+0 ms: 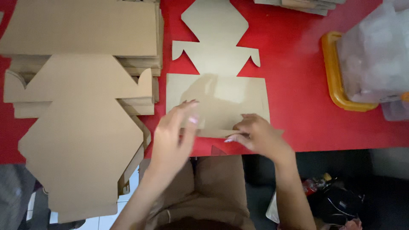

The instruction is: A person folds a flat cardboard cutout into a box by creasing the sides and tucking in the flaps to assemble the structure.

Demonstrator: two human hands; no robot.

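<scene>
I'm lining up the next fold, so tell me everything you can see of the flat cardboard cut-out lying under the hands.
The cardboard cut-out is one plain brown die-cut sheet lying flat on the red table. It has a pointed far flap, two curved side tabs and a wide rectangular panel nearest the person. Its near strip is being bent at the table edge: the right hand presses it, while the left hand is over the panel's left corner.

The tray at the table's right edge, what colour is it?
Orange-yellow; the tray shows in the head view.
</scene>
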